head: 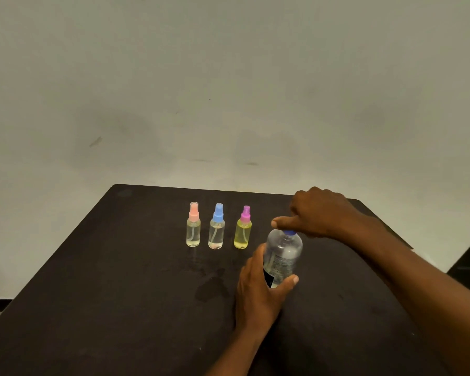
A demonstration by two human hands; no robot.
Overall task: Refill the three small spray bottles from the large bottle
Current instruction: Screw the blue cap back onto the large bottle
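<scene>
Fingers [281, 222] of the right hand [320, 213] pinch down over the blue cap [290, 233] of the large bottle [282, 253]. The left hand [258, 291] wraps the bottle's lower body, thumb across the label, holding it upright just right of centre in the frame; that hand hides its base. Left of it, near the centre, the pink-topped spray bottle [193, 226], the blue-topped one [216, 229] and the purple-topped yellow one [243, 230] stand in a row on the dark worktop [120, 294], sprayer heads on. The step in hand looks like twisting the cap, probably opening. Next, the left hand must resist the twist; then a sprayer head needs unscrewing before a slow pour into that narrow neck.
</scene>
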